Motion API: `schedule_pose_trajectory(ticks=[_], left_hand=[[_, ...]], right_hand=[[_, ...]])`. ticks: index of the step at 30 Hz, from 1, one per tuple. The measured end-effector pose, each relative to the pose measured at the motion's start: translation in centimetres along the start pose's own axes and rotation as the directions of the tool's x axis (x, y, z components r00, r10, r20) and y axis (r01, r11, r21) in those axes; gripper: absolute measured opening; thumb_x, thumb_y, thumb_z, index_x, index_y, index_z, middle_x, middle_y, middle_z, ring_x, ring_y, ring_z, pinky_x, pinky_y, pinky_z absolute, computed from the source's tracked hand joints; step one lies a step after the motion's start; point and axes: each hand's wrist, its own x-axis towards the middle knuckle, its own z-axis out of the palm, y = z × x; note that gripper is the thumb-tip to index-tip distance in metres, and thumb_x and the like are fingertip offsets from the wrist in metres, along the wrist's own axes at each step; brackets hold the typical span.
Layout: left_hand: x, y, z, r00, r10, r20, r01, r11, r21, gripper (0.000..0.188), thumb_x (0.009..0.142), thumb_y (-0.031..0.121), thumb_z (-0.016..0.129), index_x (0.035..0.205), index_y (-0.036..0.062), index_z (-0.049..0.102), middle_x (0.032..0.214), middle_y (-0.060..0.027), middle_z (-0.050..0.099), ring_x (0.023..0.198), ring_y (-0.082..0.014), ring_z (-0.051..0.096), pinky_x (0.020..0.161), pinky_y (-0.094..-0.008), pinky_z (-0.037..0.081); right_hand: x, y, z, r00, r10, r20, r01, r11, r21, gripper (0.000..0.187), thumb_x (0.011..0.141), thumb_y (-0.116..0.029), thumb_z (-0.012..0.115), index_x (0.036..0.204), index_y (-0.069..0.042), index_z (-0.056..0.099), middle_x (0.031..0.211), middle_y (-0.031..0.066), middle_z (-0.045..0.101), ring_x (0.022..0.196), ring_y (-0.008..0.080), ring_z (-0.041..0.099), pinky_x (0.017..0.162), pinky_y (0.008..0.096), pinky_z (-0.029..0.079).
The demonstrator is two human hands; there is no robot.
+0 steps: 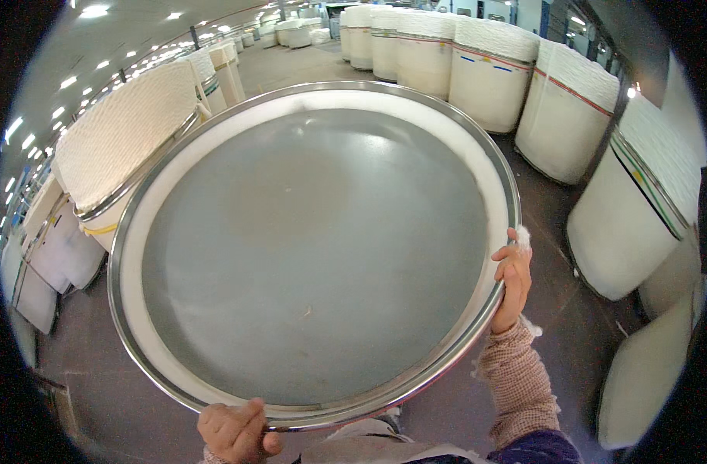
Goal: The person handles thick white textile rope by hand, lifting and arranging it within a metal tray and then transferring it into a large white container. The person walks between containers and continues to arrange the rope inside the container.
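We grasp the shiny metal rim (115, 278) of a round white container (499, 193), left hand (234, 433) at near edge, right hand (512, 277) at right.

The floor (550, 267) is dark brown-grey around the wide open can (315, 255) and looks paler well beyond it. Past the open can and to its right, a curving row of white cans (488, 89) stands on the floor, topped with coiled strand (496, 39). Directly right of the open can stands a green-banded can (632, 216); also to its right, but nearer, is a pale can (651, 371). A thin scrap (621, 329) lies right of it too. White drums (63, 243) stand to its left.
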Motion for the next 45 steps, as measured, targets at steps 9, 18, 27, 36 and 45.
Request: schedule_pose_trajectory(ticks=[9, 18, 27, 36, 45], left_hand=[[17.3, -7.7, 17.8, 0.998, 0.067, 0.001, -0.066, 0.992, 0.107, 0.038, 0.090, 0.037, 0.059, 0.078, 0.0015, 0.068, 0.078, -0.0084, 0.069, 0.052, -0.0159, 0.054, 0.048, -0.0301, 0.040], [34.7, -19.1, 36.4, 0.966, 0.076, -0.246, -0.019, 0.974, 0.226, 0.019, 0.084, 0.016, 0.061, 0.070, 0.0037, 0.064, 0.066, -0.0069, 0.064, 0.051, -0.0185, 0.051, 0.050, -0.0319, 0.041], [51.5, -34.1, 54.1, 0.943, -0.166, -0.290, 0.228, 0.954, 0.194, 0.034, 0.089, 0.008, 0.057, 0.059, 0.0040, 0.041, 0.054, -0.0100, 0.038, 0.048, -0.0262, 0.040, 0.049, -0.0399, 0.028], [67.4, -53.2, 72.3, 0.900, -0.231, -0.370, 0.322, 0.924, 0.205, 0.038, 0.093, 0.013, 0.053, 0.059, 0.0027, 0.040, 0.055, -0.0119, 0.041, 0.051, -0.0309, 0.043, 0.050, -0.0426, 0.030], [88.2, -71.2, 90.7, 0.900, -0.168, -0.402, 0.253, 0.952, 0.170, 0.036, 0.090, 0.008, 0.054, 0.059, 0.0039, 0.039, 0.054, -0.0111, 0.038, 0.050, -0.0295, 0.040, 0.050, -0.0416, 0.028]], right_hand=[[15.8, 22.6, 8.6, 0.998, -0.056, 0.028, 0.053, 0.994, 0.092, 0.031, 0.097, -0.021, 0.038, 0.080, -0.002, 0.056, 0.100, 0.0171, 0.060, 0.122, 0.0334, 0.045, 0.102, 0.0441, 0.030], [32.8, 46.4, 21.8, 0.948, -0.315, 0.035, 0.317, 0.946, -0.065, 0.023, 0.097, -0.014, 0.043, 0.088, -0.001, 0.060, 0.106, 0.0160, 0.063, 0.115, 0.0358, 0.052, 0.102, 0.0448, 0.035], [48.7, 62.2, 35.5, 0.949, -0.266, 0.168, 0.278, 0.959, -0.057, 0.024, 0.091, -0.019, 0.046, 0.085, -0.001, 0.060, 0.088, 0.0163, 0.060, 0.091, 0.0354, 0.053, 0.083, 0.0491, 0.039], [64.6, 80.6, 51.6, 0.947, -0.292, 0.132, 0.299, 0.954, -0.036, 0.027, 0.091, -0.018, 0.043, 0.076, -0.001, 0.058, 0.086, 0.0174, 0.059, 0.093, 0.0380, 0.051, 0.086, 0.0509, 0.037], [82.8, 101.2, 66.9, 0.947, -0.115, 0.301, 0.153, 0.982, -0.106, 0.032, 0.095, -0.017, 0.038, 0.085, 0.003, 0.062, 0.101, 0.0219, 0.062, 0.117, 0.0413, 0.048, 0.106, 0.0475, 0.029]])
